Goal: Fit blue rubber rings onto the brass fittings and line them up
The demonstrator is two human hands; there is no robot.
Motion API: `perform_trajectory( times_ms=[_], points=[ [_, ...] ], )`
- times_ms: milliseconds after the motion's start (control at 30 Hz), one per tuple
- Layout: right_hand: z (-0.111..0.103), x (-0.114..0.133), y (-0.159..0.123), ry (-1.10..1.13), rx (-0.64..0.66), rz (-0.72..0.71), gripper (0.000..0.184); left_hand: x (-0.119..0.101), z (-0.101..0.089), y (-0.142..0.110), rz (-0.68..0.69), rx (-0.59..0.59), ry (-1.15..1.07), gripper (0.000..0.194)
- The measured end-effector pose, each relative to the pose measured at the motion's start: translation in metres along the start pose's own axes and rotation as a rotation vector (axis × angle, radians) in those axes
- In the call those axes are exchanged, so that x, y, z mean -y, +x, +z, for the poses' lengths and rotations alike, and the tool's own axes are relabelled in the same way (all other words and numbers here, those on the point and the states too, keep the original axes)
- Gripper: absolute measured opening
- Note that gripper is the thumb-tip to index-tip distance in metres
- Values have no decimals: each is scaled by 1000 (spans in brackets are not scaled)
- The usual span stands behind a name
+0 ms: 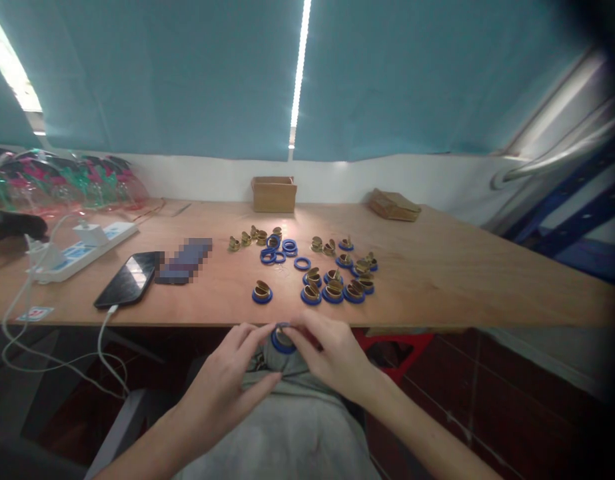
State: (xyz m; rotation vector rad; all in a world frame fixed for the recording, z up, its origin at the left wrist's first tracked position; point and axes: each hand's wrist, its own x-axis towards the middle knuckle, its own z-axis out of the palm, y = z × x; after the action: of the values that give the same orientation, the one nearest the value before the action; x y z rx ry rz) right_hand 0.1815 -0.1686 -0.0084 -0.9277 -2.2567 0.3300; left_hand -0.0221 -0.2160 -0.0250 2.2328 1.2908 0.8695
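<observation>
Just off the table's front edge, above my lap, is a round brass-coloured piece with a blue ring (283, 339) around it. My right hand (332, 353) is closed on it, thumb and forefinger at its right and upper rim. My left hand (232, 373) touches the ring's left side with its forefinger, while the thumb is stretched out apart below. Fingers hide part of the piece. On the table, several similar brass pieces with blue rings (333, 291) sit in a group. Loose blue rings (302, 263) and bare brass pieces (234, 244) lie behind.
At left lie a black phone (130, 280) on a charging cable, a second, pixelated phone-like object (186, 261) and a white power strip (87, 252). An open cardboard box (274, 197) and a flattened brown packet (394, 205) are at the back. Clear bottles (62, 180) stand far left.
</observation>
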Motion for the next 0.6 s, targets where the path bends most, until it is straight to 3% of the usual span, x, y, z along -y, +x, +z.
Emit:
perform_trajectory(
  times_ms=[67, 200, 400, 600],
  points=[
    [1, -12, 8, -107, -66, 111, 15, 3, -3, 2, -23, -45, 3, 41],
    [4, -30, 24, -248, -86, 161, 15, 9, -11, 6, -57, -143, -19, 12],
    [11, -38, 43, -455, -69, 93, 14, 34, -32, 34, -120, -226, 71, 16],
    [14, -48, 57, -576, -71, 2, 23, 92, -61, 102, -218, -217, 228, 21]
  ],
)
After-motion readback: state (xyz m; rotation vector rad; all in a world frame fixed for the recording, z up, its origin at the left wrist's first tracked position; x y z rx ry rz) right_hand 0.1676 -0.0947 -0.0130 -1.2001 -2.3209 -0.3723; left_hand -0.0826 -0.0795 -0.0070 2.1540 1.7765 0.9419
